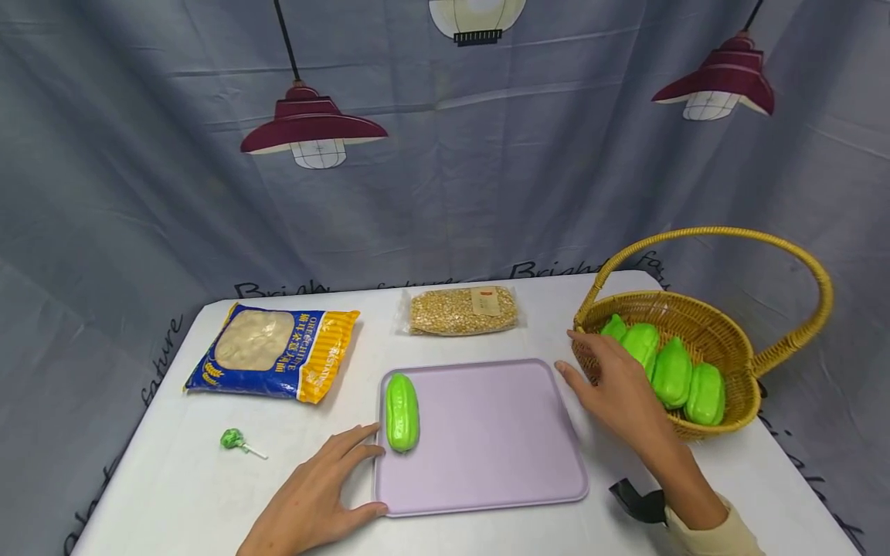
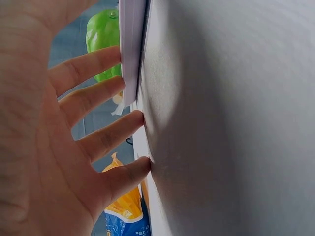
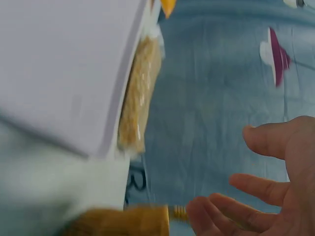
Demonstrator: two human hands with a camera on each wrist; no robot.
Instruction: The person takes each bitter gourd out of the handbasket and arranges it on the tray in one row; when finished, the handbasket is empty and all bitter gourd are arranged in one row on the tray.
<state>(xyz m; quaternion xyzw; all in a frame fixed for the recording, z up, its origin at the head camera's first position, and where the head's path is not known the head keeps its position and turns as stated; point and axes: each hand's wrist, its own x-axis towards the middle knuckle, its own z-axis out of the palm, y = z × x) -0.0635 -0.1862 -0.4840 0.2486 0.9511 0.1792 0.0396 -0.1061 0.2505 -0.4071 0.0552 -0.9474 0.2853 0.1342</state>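
A lilac tray (image 1: 487, 440) lies on the table with one bright green, ridged, oblong fruit or vegetable (image 1: 402, 412) at its left side. Fingers spread, my left hand (image 1: 316, 490) rests at the tray's left edge; in the left wrist view its fingertips (image 2: 118, 54) touch the rim. My right hand (image 1: 619, 390), holding nothing, hovers between the tray and the wicker basket (image 1: 747, 386), by the basket's left rim. Inside the basket sit several similar green pieces (image 1: 672, 373), partly hidden by that hand. The right wrist view shows this hand (image 3: 261, 191) with fingers loosely bent and apart.
A blue and yellow pasta bag (image 1: 278, 351) lies at the back left, with a green-wrapped lollipop (image 1: 232, 439) in front of it. Behind the tray is a clear pack of yellow grains (image 1: 459, 310). The basket's tall handle (image 1: 723, 232) arches above it. A grey curtain (image 1: 445, 193) hangs behind the table.
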